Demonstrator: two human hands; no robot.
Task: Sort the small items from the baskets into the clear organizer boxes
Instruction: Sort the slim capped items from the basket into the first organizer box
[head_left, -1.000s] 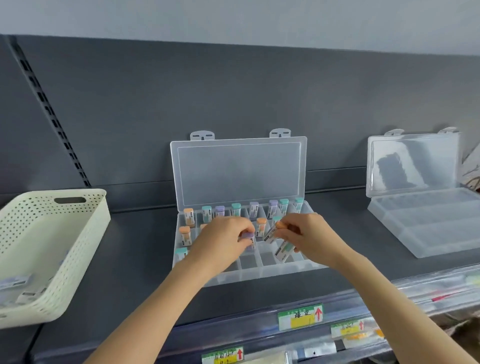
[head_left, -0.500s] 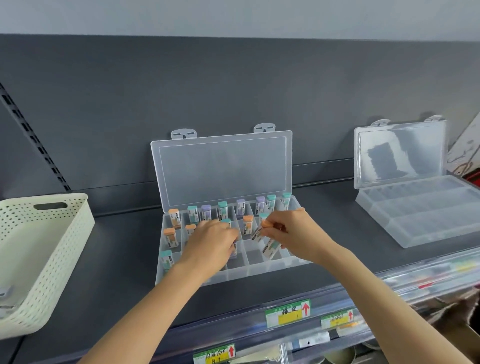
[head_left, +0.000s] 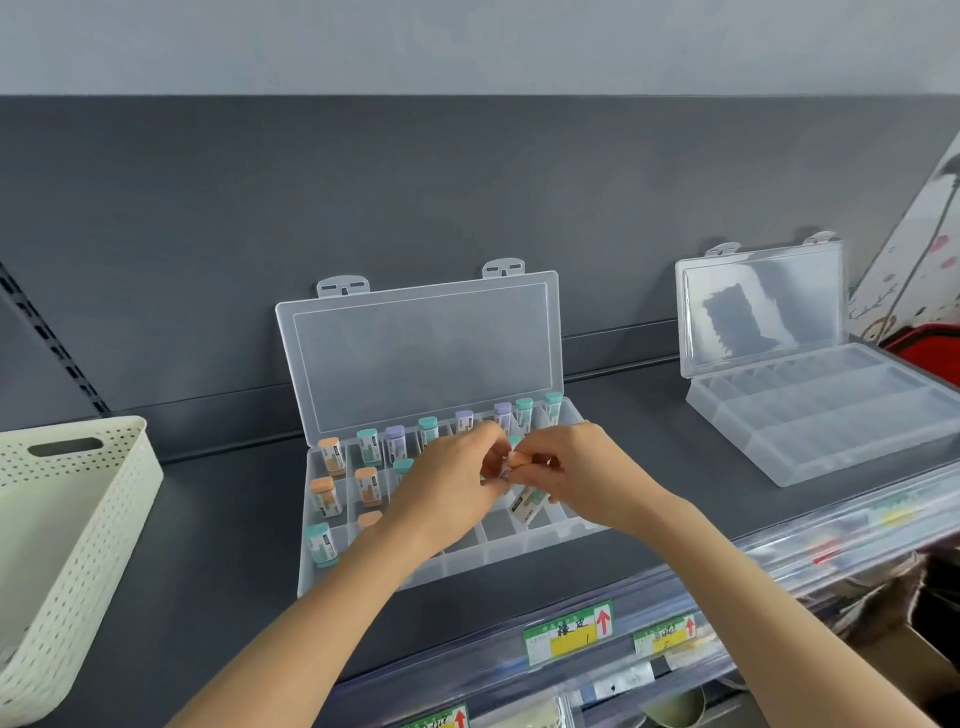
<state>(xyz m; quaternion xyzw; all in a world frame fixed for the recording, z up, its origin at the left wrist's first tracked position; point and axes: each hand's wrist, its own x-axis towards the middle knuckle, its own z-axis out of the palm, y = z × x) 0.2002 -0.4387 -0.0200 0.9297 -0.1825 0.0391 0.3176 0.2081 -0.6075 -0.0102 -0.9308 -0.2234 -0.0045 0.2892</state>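
We are seeing red upward arrows on the shelf-edge price labels (head_left: 569, 638); their handwriting and the small items' (head_left: 529, 506) print are staying illegible.

A basket (head_left: 78, 499) sits left of the open organizer (head_left: 415, 358), a second organizer (head_left: 810, 415) well right

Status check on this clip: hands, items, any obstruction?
Left hand and right hand both pinching small items over the open organizer box. Second box empty. Nothing in the way.

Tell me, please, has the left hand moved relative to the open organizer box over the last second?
Yes. Against the open organizer box, the left hand has shifted rightward, closing on the right hand.
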